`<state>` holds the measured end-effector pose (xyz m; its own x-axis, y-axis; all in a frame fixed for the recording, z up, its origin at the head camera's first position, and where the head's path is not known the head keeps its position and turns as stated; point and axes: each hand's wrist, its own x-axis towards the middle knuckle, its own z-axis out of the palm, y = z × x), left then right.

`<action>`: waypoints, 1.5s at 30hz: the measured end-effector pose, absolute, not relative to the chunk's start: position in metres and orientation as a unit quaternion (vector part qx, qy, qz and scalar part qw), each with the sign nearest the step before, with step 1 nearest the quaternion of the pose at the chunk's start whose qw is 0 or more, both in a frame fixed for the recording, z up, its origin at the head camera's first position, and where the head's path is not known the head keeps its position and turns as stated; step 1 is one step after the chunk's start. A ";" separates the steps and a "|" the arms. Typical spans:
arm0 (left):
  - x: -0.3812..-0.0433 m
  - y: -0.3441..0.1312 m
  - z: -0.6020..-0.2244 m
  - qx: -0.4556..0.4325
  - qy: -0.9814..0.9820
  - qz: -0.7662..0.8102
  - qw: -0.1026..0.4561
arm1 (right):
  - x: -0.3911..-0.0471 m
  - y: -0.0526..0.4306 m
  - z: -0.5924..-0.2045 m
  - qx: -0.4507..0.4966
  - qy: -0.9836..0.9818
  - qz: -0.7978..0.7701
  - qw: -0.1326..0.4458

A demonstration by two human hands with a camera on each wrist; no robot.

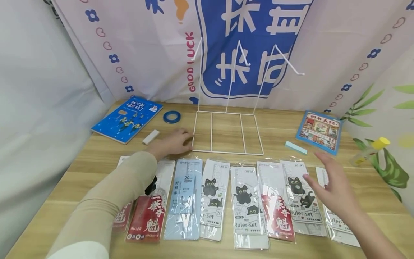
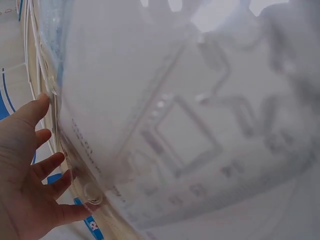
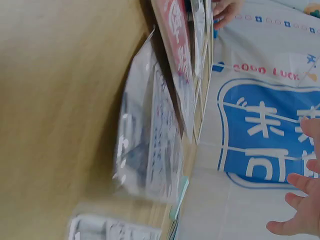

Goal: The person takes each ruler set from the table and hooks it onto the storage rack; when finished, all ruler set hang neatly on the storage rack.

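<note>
My left hand (image 1: 176, 142) is at the left rail of a white wire rack (image 1: 211, 131), fingertips right at the wire. In the left wrist view that hand (image 2: 40, 175) has its fingers spread, with nothing gripped. My right hand (image 1: 334, 187) hovers with fingers apart over the right end of a row of packaged ruler sets, holding nothing. The row has black-cat ruler sets (image 1: 244, 196), red-printed ruler sets (image 1: 150, 219) and a light-blue ruler set (image 1: 184, 190). My left sleeve covers part of the leftmost packs. Three hooked prongs rise at the back of the rack.
At the back left lie a blue book (image 1: 127, 118), a roll of blue tape (image 1: 171, 117) and a white block (image 1: 151, 137). To the right are a pale blue strip (image 1: 295, 147), a smaller illustrated book (image 1: 320, 131) and a yellow-capped bottle (image 1: 370, 151). A printed cloth (image 1: 155, 72) hangs behind.
</note>
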<state>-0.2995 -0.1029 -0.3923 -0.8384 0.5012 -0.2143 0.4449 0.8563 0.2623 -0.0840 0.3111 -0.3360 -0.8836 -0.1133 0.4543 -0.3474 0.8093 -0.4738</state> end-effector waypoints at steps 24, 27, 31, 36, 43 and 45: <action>-0.295 -0.098 -0.385 0.225 0.959 0.109 0.135 | -0.044 0.394 -0.365 -0.035 -0.978 0.201 0.045; -0.295 -0.097 -0.383 0.227 0.960 0.105 0.130 | -0.045 0.405 -0.376 -0.052 -0.979 0.197 -0.002; -0.295 -0.095 -0.383 0.222 0.960 0.104 0.136 | -0.047 0.411 -0.390 -0.059 -0.979 0.193 -0.028; -0.293 -0.093 -0.386 0.217 0.959 0.107 0.151 | -0.049 0.409 -0.399 -0.084 -0.983 0.154 -0.046; -0.291 -0.091 -0.387 0.218 0.958 0.107 0.154 | -0.051 0.408 -0.401 -0.117 -0.982 0.128 -0.072; -0.291 -0.091 -0.388 0.219 0.958 0.108 0.154 | -0.051 0.408 -0.400 -0.122 -0.982 0.131 -0.066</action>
<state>-0.2915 -0.0912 -0.3878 -0.8567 0.4528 -0.2469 0.3868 0.8808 0.2732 -0.0512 0.4080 -0.4001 -0.9613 0.2230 -0.1620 0.2577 0.9357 -0.2410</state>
